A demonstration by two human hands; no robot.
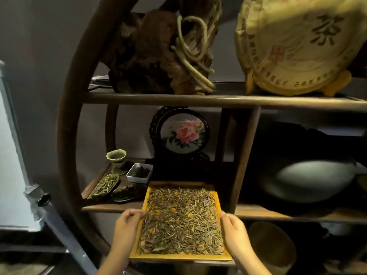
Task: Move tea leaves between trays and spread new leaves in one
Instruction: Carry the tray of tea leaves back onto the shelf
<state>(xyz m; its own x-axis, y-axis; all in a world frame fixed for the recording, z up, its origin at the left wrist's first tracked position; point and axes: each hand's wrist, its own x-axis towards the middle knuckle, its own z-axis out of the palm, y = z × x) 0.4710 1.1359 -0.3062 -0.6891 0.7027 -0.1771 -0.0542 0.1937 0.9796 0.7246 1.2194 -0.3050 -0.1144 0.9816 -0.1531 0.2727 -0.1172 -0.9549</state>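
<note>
A yellow rectangular wooden tray (179,257) is covered with a layer of dry tea leaves (181,221). Its far end reaches over the middle shelf (111,209) of a round wooden cabinet, and its near end sticks out toward me. My left hand (127,225) grips the tray's left rim. My right hand (235,229) grips the right rim. On the same shelf to the left sit a small white square dish of dark leaves (140,172), a green leaf-shaped dish of pale leaves (106,186) and a dark leaf-shaped dish (127,193).
A green lotus cup (116,158) and a round framed rose picture (183,133) stand behind the dishes. A vertical wooden post (244,155) borders the tray's right side. Beyond it lies a dark bowl (313,181). A wrapped tea cake (297,44) and a carved root (158,50) sit on the upper shelf.
</note>
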